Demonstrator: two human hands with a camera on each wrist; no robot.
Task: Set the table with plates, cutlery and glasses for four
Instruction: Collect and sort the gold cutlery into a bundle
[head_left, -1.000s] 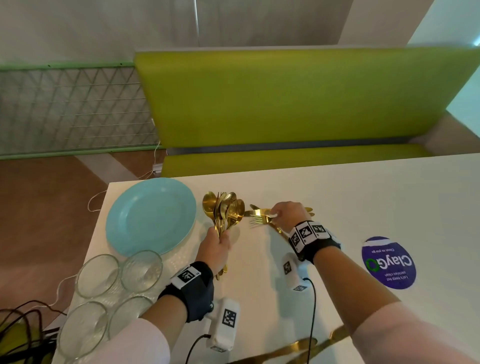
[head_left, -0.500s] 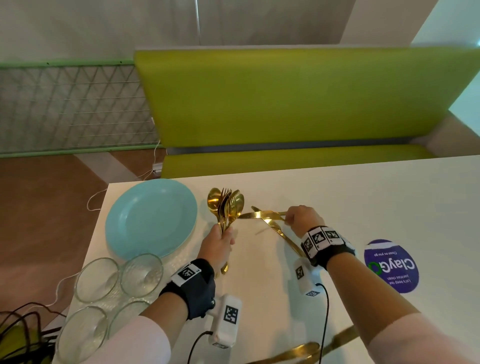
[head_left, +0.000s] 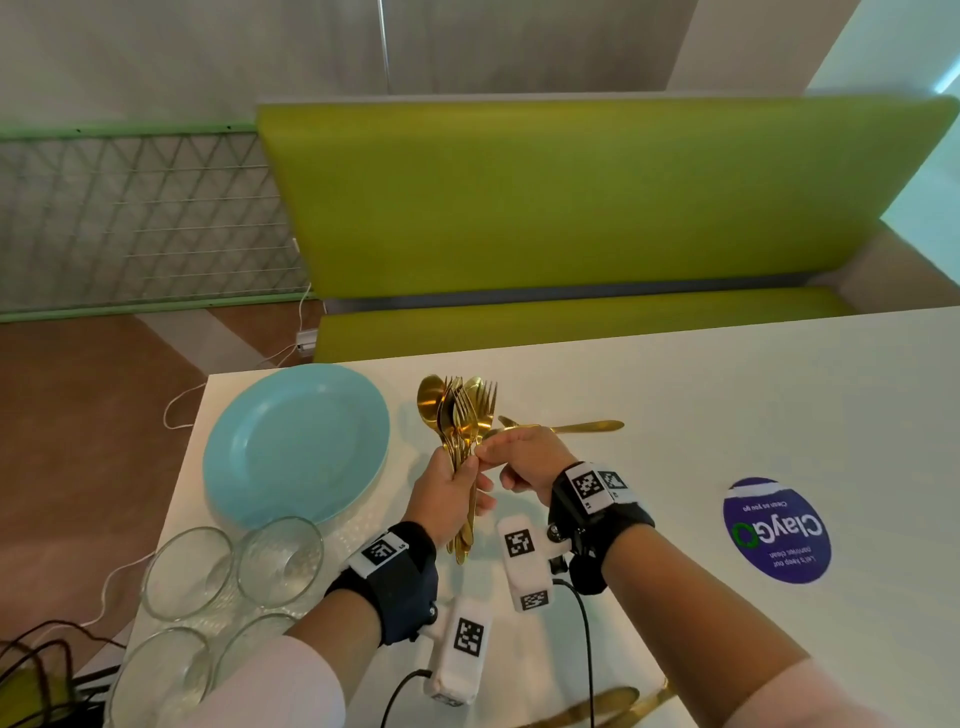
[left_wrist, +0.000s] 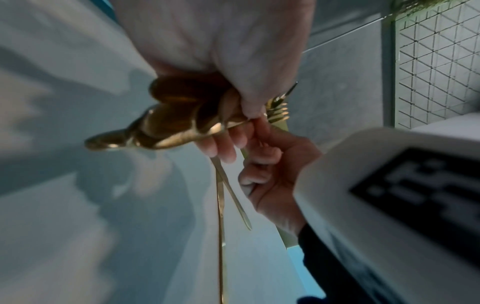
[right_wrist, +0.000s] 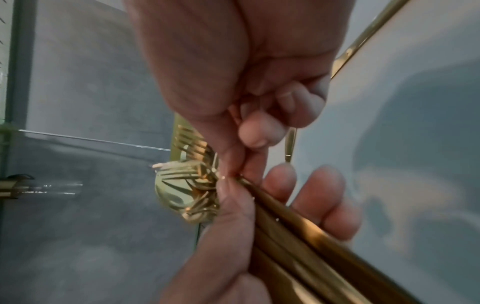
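My left hand (head_left: 465, 491) grips a bundle of gold spoons and forks (head_left: 460, 410) upright above the white table (head_left: 727, 415); their handles (right_wrist: 298, 226) run through its curled fingers (left_wrist: 224, 144). My right hand (head_left: 485, 454) meets it from the right. Its thumb and forefinger pinch a gold fork (right_wrist: 192, 144) at the neck, against the bundle. Two gold knives (head_left: 582, 427) lie on the table just behind the right hand. A light blue plate (head_left: 296, 441) sits to the left, with several clear glasses (head_left: 280, 558) in front of it.
More gold cutlery (head_left: 602, 701) lies at the table's near edge. A round purple sticker (head_left: 776, 530) is on the right of the tabletop. A green bench (head_left: 571, 197) stands beyond the far edge. Cables (head_left: 31, 654) hang off the near left corner.
My right hand lifted a fork off the table and carried it left to the bundle. The left hand raised the bundle slightly. The knives stayed on the table.
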